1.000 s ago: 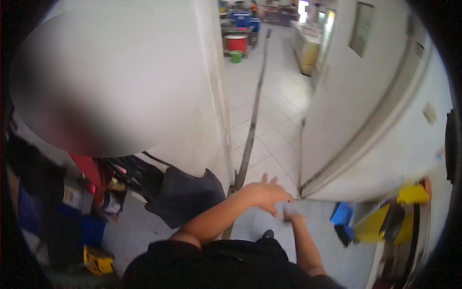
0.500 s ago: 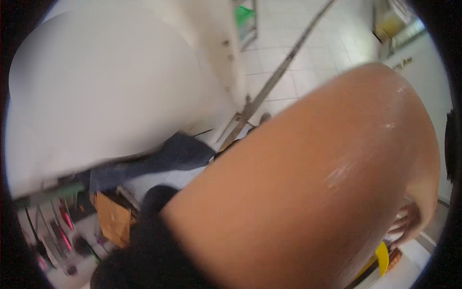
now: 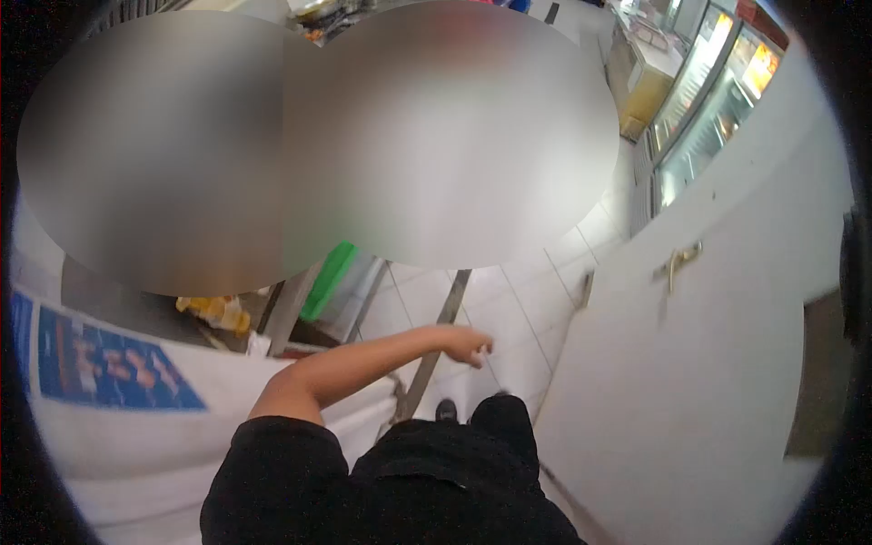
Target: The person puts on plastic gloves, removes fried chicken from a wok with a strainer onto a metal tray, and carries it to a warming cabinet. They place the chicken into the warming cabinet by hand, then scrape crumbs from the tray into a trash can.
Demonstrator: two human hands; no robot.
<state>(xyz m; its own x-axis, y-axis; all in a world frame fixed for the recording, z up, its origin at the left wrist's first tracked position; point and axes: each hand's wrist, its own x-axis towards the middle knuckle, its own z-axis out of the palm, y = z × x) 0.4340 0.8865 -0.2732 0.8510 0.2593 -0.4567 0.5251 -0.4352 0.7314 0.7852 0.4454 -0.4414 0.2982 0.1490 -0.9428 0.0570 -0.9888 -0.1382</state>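
Observation:
My left hand (image 3: 468, 345) reaches across in front of my body at the end of a bare forearm, over the tiled floor (image 3: 518, 309). Its fingers are loosely bent and a little apart, and nothing shows in them. Beneath the hand runs a dark strip (image 3: 429, 363) along the floor. Off to the right is a white door (image 3: 627, 381) with a metal handle (image 3: 677, 263), apart from my hand. My right hand is out of view.
A bright green object (image 3: 329, 282) hangs beside a frame on the left, near a yellow-labelled bottle (image 3: 218, 313). A blue poster (image 3: 118, 363) is on the white surface. Glass-door fridges (image 3: 708, 109) stand at the far right. Large blurred patches hide the upper left.
The view has swung to show the doorway, door and fridges. My left arm, which filled much of the picture, is now lower and farther from the camera.

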